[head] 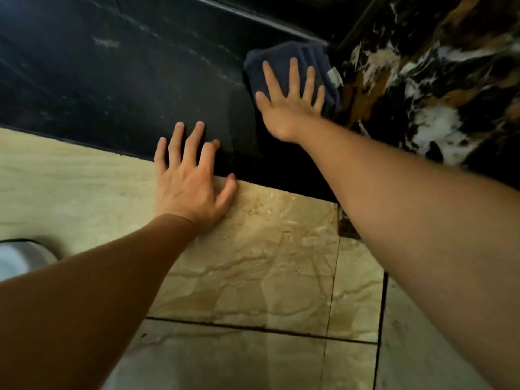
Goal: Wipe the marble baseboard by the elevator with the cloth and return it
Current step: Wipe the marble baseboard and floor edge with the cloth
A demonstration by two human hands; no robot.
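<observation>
The black marble baseboard [118, 80] runs across the upper part of the head view, meeting the beige floor. A dark blue cloth [284, 57] with a small white label lies flat against it near the corner at the upper right. My right hand [289, 99] presses on the cloth with fingers spread, palm flat over its lower part. My left hand [191, 175] rests spread and empty, its fingertips on the black marble and its palm on the floor edge, to the lower left of the cloth.
Beige marble floor tiles [253, 263] with dark grout lines fill the lower half. A black, brown and white veined marble panel [427, 88] stands at the right of the corner. A white rounded object [17, 260] sits at the left edge.
</observation>
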